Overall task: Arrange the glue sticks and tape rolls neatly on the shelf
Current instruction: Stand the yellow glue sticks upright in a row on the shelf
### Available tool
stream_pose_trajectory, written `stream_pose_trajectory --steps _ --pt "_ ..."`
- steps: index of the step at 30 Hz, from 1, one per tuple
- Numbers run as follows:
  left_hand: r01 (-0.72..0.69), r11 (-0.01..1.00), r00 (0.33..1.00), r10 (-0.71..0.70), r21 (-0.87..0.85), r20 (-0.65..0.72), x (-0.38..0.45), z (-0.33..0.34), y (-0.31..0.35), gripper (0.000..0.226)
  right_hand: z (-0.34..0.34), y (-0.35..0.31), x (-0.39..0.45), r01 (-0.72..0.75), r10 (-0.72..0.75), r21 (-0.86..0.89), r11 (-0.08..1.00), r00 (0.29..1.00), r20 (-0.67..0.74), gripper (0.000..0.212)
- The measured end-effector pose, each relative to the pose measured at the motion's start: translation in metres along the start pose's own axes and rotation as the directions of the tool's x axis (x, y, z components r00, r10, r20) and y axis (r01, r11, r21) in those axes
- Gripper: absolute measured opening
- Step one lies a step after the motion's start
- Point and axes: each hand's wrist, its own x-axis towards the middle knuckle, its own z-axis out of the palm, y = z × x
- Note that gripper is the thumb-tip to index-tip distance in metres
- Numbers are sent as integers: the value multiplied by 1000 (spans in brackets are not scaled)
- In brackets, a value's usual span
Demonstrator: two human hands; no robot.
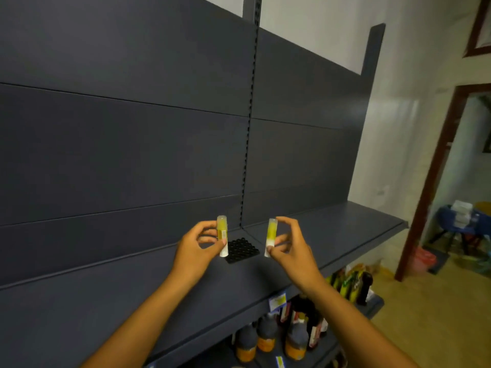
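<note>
While both hands hover above the dark grey shelf [332, 229], each one holds a glue stick upright over it.

Left hand: the left hand [195, 251] grips the left glue stick [222, 236], fingers [210, 239] curled behind the tube and the thumb clamped on its white lower part; the clear cap points up.

Right hand: the right hand [289, 249] pinches the right glue stick [271, 237] near its white base, thumb and forefinger clamped on it, the other fingers arched apart above the cap; the tube leans slightly, its top toward the right.

Glue sticks: both are yellow in the middle with white bases, held in the air near each other but well apart from touching, above the middle of the shelf, just in front of the slotted upright [248, 144] in the back panel.

Black tray: a black tray [241, 251] with a grid of round holes lies flat on the shelf between the two hands, below the glue sticks; whether any hole is filled cannot be told.

Lower shelf: dark bottles [265, 337] with orange labels stand in a row under the shelf's front edge, with yellow packets [345, 282] farther toward its right end.

Room: a doorway [435, 181] with a dark red frame opens at the right, with a blue stool [454, 227] carrying white boxes beyond it.
</note>
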Motion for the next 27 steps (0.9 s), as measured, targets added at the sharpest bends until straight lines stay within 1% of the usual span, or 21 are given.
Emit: stream_pose_trajectory --steps 3,5,8,12,16,23,27 --pt "28 997 999 -26 69 -39 6 22 -12 26 -7 22 26 11 -12 38 999 1000 29 62" --pt "55 993 997 -49 105 -63 11 30 -21 25 -2 37 39 14 -19 57 998 997 79 63" --pt "65 988 990 -47 141 -133 32 36 -35 25 4 62 66 34 -47 89 995 987 151 64" --pt "64 979 983 -29 193 -179 69 44 -57 24 4 91 105 35 -53 105 994 984 173 64" --pt "104 973 971 -54 208 -233 106 50 -88 23 2 118 144 26 -44 96 995 982 184 63" --pt "125 961 967 -62 248 -246 146 61 -117 29 6 145 205 67 -93 125 990 971 221 63" --pt "41 954 972 30 297 -232 152 68 -112 45 12 156 227 65 -107 161 985 957 268 63"
